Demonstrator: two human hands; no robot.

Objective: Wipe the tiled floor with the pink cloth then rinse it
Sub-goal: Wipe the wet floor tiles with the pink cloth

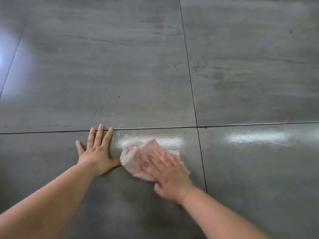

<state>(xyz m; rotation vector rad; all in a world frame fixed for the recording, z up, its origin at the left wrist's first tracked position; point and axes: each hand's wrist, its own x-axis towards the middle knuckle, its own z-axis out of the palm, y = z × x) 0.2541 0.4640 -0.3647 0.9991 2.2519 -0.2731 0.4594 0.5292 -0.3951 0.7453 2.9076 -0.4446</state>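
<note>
Two bare forearms reach in from the bottom edge of the head view, down onto a grey tiled floor of large slabs divided by thin dark grout lines. The left grip lies palm down on the near-left tile, fingers straight and fanned apart, holding nothing. Its three longest fingertips reach the horizontal grout line. Its thumb points right, the tip touching or all but touching the edge of the pink cloth. That cloth sits on the same tile, just right of the left grip, bunched into a loose wad with a rolled hem showing on its left side. The right grip rests on top of the cloth's right half, palm down, fingers laid fairly straight across the fabric and pressing it to the floor rather than curling round it. This grip is smeared by blur, so the finer lie of its fingers cannot be told. Its thumb sticks out to the left near the cloth's lower edge. Just beyond the cloth, a glossy film on the tile shines white, running from beside the left grip's fingers towards the vertical grout line. A second bright sheen shows on the neighbouring tile to the right. A glare whitens the floor at the left edge.
</note>
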